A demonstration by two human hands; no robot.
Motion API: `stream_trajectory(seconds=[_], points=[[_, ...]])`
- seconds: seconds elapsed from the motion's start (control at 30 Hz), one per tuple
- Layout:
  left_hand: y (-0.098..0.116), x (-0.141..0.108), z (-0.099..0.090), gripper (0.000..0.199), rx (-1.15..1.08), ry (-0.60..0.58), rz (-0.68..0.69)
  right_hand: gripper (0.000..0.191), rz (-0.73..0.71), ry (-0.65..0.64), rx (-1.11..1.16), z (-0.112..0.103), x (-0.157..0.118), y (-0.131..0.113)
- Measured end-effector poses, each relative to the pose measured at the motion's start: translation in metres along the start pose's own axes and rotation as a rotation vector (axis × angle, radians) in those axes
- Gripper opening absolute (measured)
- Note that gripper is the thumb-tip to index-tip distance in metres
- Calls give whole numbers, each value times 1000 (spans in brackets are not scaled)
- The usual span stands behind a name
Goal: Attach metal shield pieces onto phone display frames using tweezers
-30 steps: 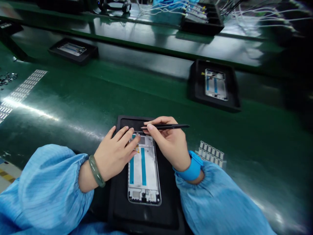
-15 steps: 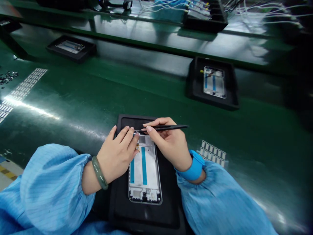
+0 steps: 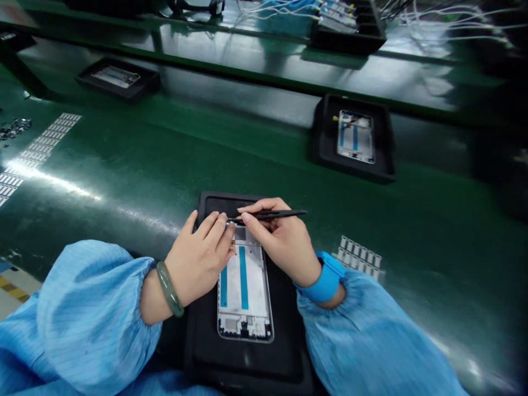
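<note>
Well, L hand (image 3: 197, 258), fingers spread, part-hides frame (image 3: 256, 286) — R hand (image 3: 287, 245) pinches blk tool (image 3: 284, 214), tip unclear.

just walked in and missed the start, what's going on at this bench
A person in blue sleeves has both hands at a phone frame lying in a black tray. The left hand is spread over the frame's upper left corner. The right hand holds a slim black tool at the frame's top edge. Two other frames sit in trays farther back.
</note>
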State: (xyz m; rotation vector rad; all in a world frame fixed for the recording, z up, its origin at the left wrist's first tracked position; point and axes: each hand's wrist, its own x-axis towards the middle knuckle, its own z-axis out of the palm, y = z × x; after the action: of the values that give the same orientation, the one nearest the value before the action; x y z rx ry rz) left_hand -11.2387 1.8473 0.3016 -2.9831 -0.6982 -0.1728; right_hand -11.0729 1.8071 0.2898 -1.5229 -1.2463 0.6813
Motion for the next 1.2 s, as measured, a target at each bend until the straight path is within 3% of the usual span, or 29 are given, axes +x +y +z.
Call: stream_trajectory(seconds=[0.3, 0.63, 1.2], points=[[0, 0, 1, 41, -6, 1, -4, 9, -27, 88, 40, -1, -2, 0], [0, 2, 1, 40, -29, -6, -8, 4, -217, 29, -235, -3, -1, 1], [1, 1, 2, 41, -41, -32, -10, 6, -244, -51, -303, -7, 6, -7]])
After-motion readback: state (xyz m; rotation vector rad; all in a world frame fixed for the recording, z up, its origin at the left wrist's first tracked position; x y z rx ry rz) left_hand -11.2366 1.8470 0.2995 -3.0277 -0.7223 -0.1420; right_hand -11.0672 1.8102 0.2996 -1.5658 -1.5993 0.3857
